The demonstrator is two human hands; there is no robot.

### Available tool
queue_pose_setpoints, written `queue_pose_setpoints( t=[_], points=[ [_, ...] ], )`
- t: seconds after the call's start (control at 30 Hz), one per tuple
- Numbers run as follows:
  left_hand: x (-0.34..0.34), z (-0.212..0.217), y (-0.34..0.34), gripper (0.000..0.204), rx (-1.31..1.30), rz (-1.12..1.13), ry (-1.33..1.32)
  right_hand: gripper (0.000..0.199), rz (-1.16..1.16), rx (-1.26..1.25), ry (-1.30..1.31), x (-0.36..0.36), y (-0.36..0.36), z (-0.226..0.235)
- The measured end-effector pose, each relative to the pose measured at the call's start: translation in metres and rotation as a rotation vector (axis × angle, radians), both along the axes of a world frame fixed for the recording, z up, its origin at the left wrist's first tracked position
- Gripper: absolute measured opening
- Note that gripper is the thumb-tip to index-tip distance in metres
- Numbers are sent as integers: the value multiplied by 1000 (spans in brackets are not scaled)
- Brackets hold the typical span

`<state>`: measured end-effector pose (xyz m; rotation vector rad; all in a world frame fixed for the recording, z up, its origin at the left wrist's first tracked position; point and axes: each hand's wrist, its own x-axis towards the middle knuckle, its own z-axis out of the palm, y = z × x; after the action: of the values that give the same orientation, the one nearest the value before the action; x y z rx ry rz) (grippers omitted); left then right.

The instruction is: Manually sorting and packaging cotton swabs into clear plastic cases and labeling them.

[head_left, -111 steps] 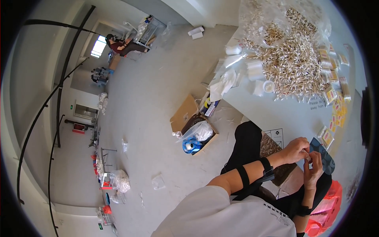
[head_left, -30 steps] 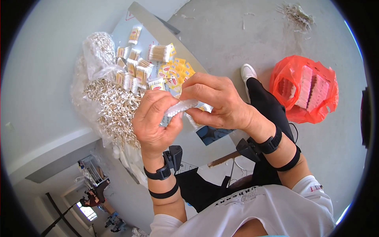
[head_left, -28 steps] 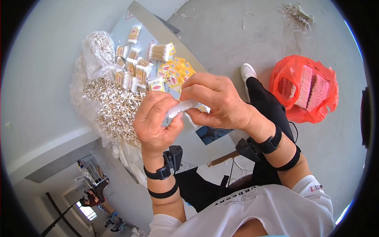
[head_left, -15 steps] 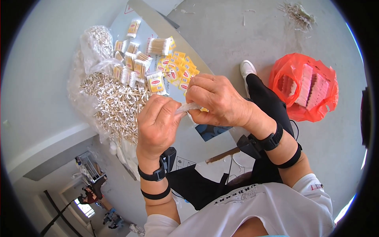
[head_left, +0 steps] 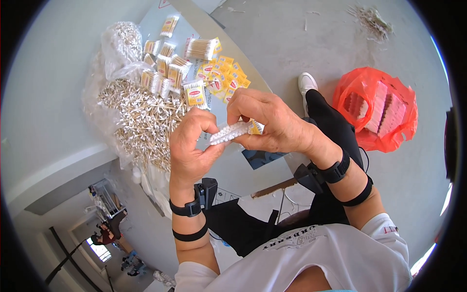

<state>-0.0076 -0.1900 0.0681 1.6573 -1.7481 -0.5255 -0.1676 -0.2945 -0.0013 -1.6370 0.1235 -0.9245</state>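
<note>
Over the table edge, a small packet of cotton swabs (head_left: 227, 133) is held between my two hands, its white tips facing up. My left hand (head_left: 191, 143) has thumb and forefinger curled around the packet's left end. At the other end, the fingers and thumb of my right hand (head_left: 273, 121) pinch it, where a yellow label card (head_left: 256, 127) shows. Just beyond my left hand lies a finished-looking swab packet (head_left: 195, 95) with a yellow label. A large heap of loose cotton swabs (head_left: 146, 114) spreads to the left.
Several filled swab packets (head_left: 169, 25) and a pile of yellow label cards (head_left: 223, 75) lie on the table (head_left: 233, 39). A clear plastic bag (head_left: 114, 63) surrounds part of the heap. On the floor at right stands a red bag (head_left: 352, 85) holding pink-and-white bundles (head_left: 377, 107).
My fingers have shifted on the packet, so its rows of white tips and the yellow card now show. My left thumb and forefinger are spread wider than before.
</note>
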Motion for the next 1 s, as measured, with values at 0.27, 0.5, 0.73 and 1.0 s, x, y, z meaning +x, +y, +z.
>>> queue_pose_setpoints(
  t=[0.27, 0.5, 0.73, 1.0],
  points=[
    [1, -2, 0, 28, -61, -38, 259, 27, 33, -10, -22, 2, 0, -1],
    [-7, 1, 2, 24, -33, 19, 238, 25, 27, 87, -5, 1, 7, 6],
    [-7, -3, 1, 24, -87, -69, 163, 23, 69, 92, 24, -2, 7, 7],
    [-10, 2, -4, 26, -139, -64, 51, 26, 19, 81, 2, 1, 5, 2]
  ],
)
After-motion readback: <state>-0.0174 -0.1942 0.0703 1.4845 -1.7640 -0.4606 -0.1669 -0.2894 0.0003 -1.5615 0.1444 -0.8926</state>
